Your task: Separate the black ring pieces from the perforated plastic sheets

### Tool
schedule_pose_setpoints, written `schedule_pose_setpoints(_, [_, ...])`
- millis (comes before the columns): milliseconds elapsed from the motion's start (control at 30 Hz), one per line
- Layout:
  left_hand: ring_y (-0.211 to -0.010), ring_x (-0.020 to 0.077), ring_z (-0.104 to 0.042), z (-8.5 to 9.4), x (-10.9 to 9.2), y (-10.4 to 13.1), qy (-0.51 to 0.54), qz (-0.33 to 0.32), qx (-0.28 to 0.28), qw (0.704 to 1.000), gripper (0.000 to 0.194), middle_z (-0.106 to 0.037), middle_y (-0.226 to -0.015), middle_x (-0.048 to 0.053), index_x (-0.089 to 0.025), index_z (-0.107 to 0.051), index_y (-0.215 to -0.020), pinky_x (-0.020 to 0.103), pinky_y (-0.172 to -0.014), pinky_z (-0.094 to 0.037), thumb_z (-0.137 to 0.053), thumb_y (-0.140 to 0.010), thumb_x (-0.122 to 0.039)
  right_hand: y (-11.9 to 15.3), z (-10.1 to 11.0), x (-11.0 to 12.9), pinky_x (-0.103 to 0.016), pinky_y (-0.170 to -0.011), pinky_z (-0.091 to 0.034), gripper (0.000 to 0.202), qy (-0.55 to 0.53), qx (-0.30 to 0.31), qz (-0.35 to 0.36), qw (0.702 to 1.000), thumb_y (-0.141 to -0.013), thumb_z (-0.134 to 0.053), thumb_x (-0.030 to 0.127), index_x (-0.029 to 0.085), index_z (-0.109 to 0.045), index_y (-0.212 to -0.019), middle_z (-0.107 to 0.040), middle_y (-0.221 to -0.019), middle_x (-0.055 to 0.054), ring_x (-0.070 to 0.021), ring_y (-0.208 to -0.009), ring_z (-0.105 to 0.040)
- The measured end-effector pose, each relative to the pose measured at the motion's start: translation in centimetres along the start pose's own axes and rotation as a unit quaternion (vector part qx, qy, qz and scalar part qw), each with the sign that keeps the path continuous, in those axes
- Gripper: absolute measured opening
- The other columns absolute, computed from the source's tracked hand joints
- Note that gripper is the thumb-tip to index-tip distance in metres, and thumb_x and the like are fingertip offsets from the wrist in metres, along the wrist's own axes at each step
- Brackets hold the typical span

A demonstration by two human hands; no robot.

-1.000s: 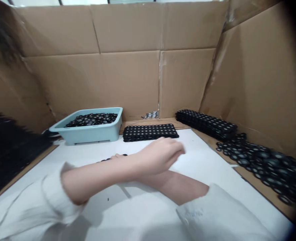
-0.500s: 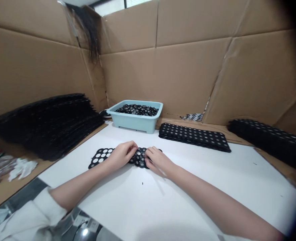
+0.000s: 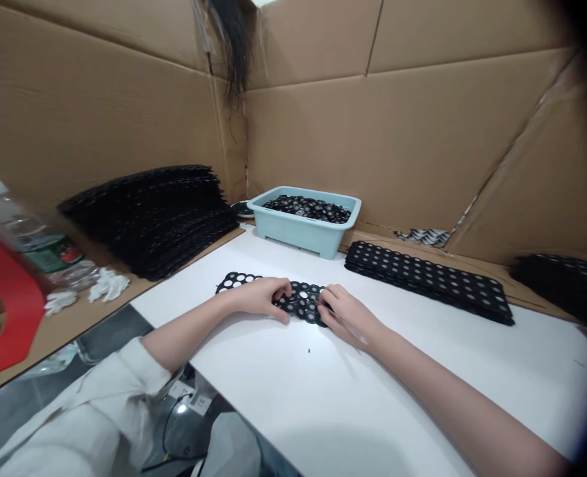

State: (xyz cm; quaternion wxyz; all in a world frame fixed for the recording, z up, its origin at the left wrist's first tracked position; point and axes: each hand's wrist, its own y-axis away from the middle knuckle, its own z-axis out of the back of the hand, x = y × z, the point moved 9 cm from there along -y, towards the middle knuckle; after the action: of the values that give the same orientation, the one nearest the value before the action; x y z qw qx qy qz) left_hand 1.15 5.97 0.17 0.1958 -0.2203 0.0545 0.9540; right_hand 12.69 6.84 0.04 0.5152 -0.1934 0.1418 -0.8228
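A black strip with rows of round holes (image 3: 236,281) lies on the white table surface, with dark round pieces over its right part. My left hand (image 3: 268,298) rests across the middle of the strip, thumb and fingers apart. At the strip's right end is my right hand (image 3: 340,311), its fingers pinched together around a thin tool that is hard to make out. A light blue basin (image 3: 298,234) full of black round pieces (image 3: 307,207) stands behind the strip.
Stacked perforated black strips (image 3: 425,278) lie right of the basin, another dark pile (image 3: 566,285) farther right. At left are a tall black stack (image 3: 159,215), a plastic bottle (image 3: 40,238), a red object (image 3: 18,305) and crumpled white gloves (image 3: 108,285). Cardboard walls (image 3: 397,146) surround the table.
The view has turned left, bringing the bottle and red object into sight. My left hand's thumb and fingers have spread from a pinch. My right hand remains at the strip's right end.
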Motion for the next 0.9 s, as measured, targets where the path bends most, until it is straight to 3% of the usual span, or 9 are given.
schedule_pose_setpoints(233, [-0.069, 0.0158, -0.052, 0.1, -1.5, 0.8, -0.108, -0.030, -0.054, 0.992, 0.029, -0.057, -0.078, 0.002, -0.016, -0.050, -0.089, 0.023, -0.058, -0.037, -0.055, -0.068, -0.034, 0.4, -0.4, -0.4, -0.033, -0.066, -0.041, 0.009, -0.015, 0.008, 0.007, 1.000, -0.084, -0.036, 0.020, 0.019, -0.044, -0.079, -0.050, -0.078, -0.006, -0.0186, -0.076, -0.047])
schedule_pose_setpoints(433, [-0.076, 0.0201, -0.057, -1.3, -3.2, 0.1, -0.292, -0.047, -0.111, 0.949, 0.018, -0.060, -0.082, 0.007, -0.015, -0.049, -0.087, 0.029, -0.066, -0.040, -0.050, -0.073, -0.025, 0.7, -0.6, -0.5, -0.032, -0.063, -0.041, 0.008, -0.006, 0.008, 0.017, 1.000, -0.083, -0.037, 0.020, 0.020, -0.044, -0.078, -0.051, -0.076, -0.006, -0.0187, -0.073, -0.049])
schedule_pose_setpoints(633, [-0.071, 0.0192, -0.057, -2.6, -5.8, -0.8, -0.326, -0.110, -0.133, 0.929, 0.016, -0.060, -0.080, 0.007, -0.014, -0.050, -0.084, 0.031, -0.064, -0.039, -0.049, -0.076, -0.027, 3.3, 0.5, -1.9, -0.032, -0.062, -0.042, 0.009, 0.025, 0.036, -0.018, 0.999, -0.084, -0.036, 0.020, 0.020, -0.044, -0.079, -0.052, -0.075, -0.006, -0.0188, -0.072, -0.050])
schedule_pose_setpoints(900, [-0.068, 0.0177, -0.055, -2.1, -7.8, -2.0, -0.358, -0.224, -0.155, 0.893, 0.010, -0.058, -0.073, 0.006, -0.015, -0.049, -0.077, 0.030, -0.059, -0.034, -0.046, -0.080, -0.024, 6.3, 2.6, -2.7, -0.031, -0.066, -0.044, 0.013, 0.053, 0.015, -0.064, 0.996, -0.082, -0.038, 0.018, 0.019, -0.048, -0.090, -0.053, -0.083, -0.007, -0.0176, -0.076, -0.052])
